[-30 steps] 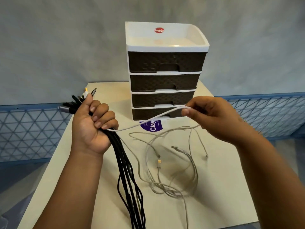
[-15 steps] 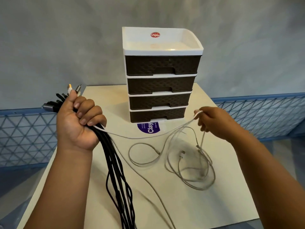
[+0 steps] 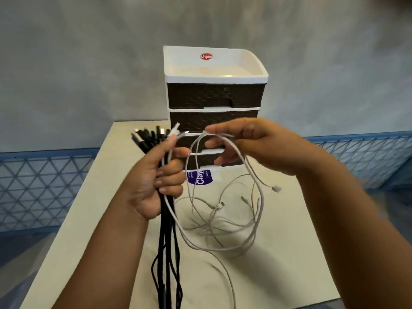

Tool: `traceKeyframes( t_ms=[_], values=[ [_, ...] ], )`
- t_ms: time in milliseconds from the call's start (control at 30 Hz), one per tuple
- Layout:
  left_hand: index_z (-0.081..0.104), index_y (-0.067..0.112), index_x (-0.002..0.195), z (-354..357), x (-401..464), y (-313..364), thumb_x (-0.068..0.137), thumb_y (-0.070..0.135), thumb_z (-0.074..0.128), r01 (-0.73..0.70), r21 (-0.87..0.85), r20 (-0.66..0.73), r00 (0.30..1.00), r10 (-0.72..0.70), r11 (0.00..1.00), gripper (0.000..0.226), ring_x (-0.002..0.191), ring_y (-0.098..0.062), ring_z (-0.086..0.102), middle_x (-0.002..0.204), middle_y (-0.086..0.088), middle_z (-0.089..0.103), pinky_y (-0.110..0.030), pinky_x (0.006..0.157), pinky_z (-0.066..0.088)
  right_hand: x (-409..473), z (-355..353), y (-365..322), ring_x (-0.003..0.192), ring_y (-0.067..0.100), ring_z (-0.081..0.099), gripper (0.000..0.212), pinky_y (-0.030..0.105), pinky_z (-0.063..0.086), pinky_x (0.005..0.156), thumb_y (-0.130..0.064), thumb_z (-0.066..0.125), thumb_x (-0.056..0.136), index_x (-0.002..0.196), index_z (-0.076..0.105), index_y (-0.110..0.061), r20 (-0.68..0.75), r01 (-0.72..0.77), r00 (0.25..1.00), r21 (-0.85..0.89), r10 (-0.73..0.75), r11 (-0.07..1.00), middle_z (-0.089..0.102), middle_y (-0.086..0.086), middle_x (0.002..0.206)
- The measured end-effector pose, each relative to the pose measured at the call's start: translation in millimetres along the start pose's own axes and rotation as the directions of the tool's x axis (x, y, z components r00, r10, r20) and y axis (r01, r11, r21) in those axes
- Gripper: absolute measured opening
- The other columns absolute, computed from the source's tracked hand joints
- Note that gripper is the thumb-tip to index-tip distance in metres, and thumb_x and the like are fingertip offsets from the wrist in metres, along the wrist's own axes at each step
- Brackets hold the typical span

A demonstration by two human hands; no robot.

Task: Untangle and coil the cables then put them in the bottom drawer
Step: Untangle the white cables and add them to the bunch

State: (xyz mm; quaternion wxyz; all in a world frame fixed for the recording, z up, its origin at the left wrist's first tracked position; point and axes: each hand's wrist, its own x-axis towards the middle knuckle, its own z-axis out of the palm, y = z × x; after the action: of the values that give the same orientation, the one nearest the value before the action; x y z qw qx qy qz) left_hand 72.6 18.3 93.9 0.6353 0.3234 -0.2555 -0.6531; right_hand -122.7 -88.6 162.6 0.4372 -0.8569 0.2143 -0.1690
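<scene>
My left hand grips a bundle of black cables with their plugs sticking up above my fist; the bundle hangs down to the table. A white cable runs from that fist in a loop up to my right hand, which pinches it in front of the drawer unit. More grey-white cables lie tangled on the table below. The drawer unit has a white tray top and several dark drawers, all closed; the bottom drawer is partly hidden behind my hands.
The cream table carries the unit near its far edge. A purple label lies on the table in front of the unit. Blue lattice railing runs along both sides, with a grey wall behind.
My right hand has swung from the right back toward the middle and up, lifting the white cable into a loop. My left hand with the black bundle has moved right and closer to it.
</scene>
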Motion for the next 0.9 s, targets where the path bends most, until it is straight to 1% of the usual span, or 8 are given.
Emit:
traceKeyframes(
  t_ms=[100, 267, 367, 467, 533, 667, 733, 900],
  values=[
    [0.066, 0.013, 0.083, 8.5, 0.5, -10.5, 0.080, 0.056, 0.061, 0.040, 0.124, -0.073, 0.997, -0.031, 0.991, 0.043, 0.032, 0.000, 0.018, 0.042, 0.009, 0.022, -0.014, 0.035, 0.012, 7.4, 28.5, -1.9, 0.085, 0.004, 0.071, 0.044, 0.020, 0.056, 0.073, 0.000, 0.046, 0.098, 0.136, 0.055, -0.022, 0.048, -0.056, 0.997, -0.140, 0.063, 0.989, 0.069, -0.008, 0.103],
    [0.064, 0.014, 0.069, 6.1, -2.3, -18.0, 0.076, 0.040, 0.070, 0.013, 0.267, -0.203, 0.978, 0.043, 0.964, 0.028, 0.036, -0.003, 0.018, 0.048, 0.007, 0.022, -0.015, 0.037, 0.013, 12.0, 52.0, -2.4, 0.078, 0.007, 0.072, 0.027, 0.043, 0.061, 0.075, -0.015, 0.042, 0.103, 0.124, 0.042, -0.031, 0.035, -0.080, 0.995, -0.308, 0.095, 0.948, 0.068, 0.000, 0.103],
    [0.060, 0.017, 0.064, -0.2, -3.8, -18.5, 0.077, 0.026, 0.070, 0.001, 0.263, -0.183, 0.982, 0.049, 0.965, 0.018, 0.036, -0.002, 0.016, 0.047, 0.008, 0.021, -0.014, 0.037, 0.011, 11.7, 52.7, -5.6, 0.074, 0.009, 0.072, 0.004, 0.041, 0.061, 0.075, -0.023, 0.046, 0.102, 0.106, 0.047, -0.022, 0.031, -0.065, 0.996, -0.312, 0.078, 0.948, 0.071, -0.001, 0.089],
    [0.046, 0.018, 0.064, -9.1, -5.3, -15.2, 0.077, 0.018, 0.069, -0.001, 0.201, -0.105, 0.994, 0.022, 0.980, 0.026, 0.033, -0.001, 0.017, 0.044, 0.010, 0.019, -0.012, 0.034, 0.015, 12.4, 47.6, 0.3, 0.066, 0.023, 0.071, 0.010, 0.039, 0.058, 0.067, -0.018, 0.047, 0.102, 0.100, 0.050, -0.008, -0.064, -0.078, 0.995, 0.036, 0.080, 0.996, 0.071, 0.008, 0.082],
    [0.042, 0.018, 0.060, -15.9, -8.1, -11.7, 0.071, 0.017, 0.066, -0.004, 0.141, -0.043, 0.999, 0.011, 0.990, 0.026, 0.031, -0.001, 0.019, 0.045, 0.009, 0.015, -0.011, 0.033, 0.018, 15.8, 35.8, 16.6, 0.059, 0.028, 0.066, 0.011, 0.038, 0.055, 0.061, -0.015, 0.043, 0.103, 0.096, 0.049, -0.009, -0.201, -0.081, 0.967, 0.332, 0.155, 0.940, 0.069, 0.012, 0.076],
    [0.047, 0.016, 0.059, -29.6, -15.0, -2.2, 0.060, 0.021, 0.075, -0.028, 0.001, 0.109, 0.994, 0.027, 1.000, 0.029, 0.033, -0.003, 0.017, 0.042, 0.009, 0.025, -0.011, 0.031, 0.025, 22.3, 2.6, 72.2, 0.057, 0.016, 0.069, 0.019, 0.028, 0.055, 0.056, -0.015, 0.036, 0.104, 0.093, 0.050, -0.011, -0.281, -0.029, 0.813, 0.855, 0.510, 0.517, 0.071, 0.007, 0.073],
    [0.049, 0.015, 0.058, -36.3, -17.0, 3.0, 0.063, 0.021, 0.072, -0.021, -0.040, 0.159, 0.987, 0.027, 0.999, 0.025, 0.035, -0.005, 0.013, 0.044, 0.008, 0.020, -0.012, 0.032, 0.023, 19.4, -7.1, 101.8, 0.063, 0.015, 0.073, 0.025, 0.027, 0.057, 0.056, -0.015, 0.030, 0.105, 0.092, 0.051, -0.009, -0.242, -0.031, 0.725, 0.924, 0.644, 0.381, 0.075, 0.007, 0.075],
    [0.051, 0.005, 0.071, -48.9, -18.0, 10.6, 0.085, 0.014, 0.048, 0.070, -0.194, 0.364, 0.931, 0.005, 0.978, 0.018, 0.040, -0.008, 0.020, 0.048, 0.002, 0.023, -0.019, 0.040, 0.018, 14.0, 9.6, 178.2, 0.068, 0.021, 0.073, 0.033, 0.031, 0.050, 0.064, -0.017, 0.025, 0.106, 0.104, 0.055, -0.002, -0.232, -0.195, 0.482, 0.912, 0.845, 0.362, 0.070, 0.013, 0.103]
  ],
)
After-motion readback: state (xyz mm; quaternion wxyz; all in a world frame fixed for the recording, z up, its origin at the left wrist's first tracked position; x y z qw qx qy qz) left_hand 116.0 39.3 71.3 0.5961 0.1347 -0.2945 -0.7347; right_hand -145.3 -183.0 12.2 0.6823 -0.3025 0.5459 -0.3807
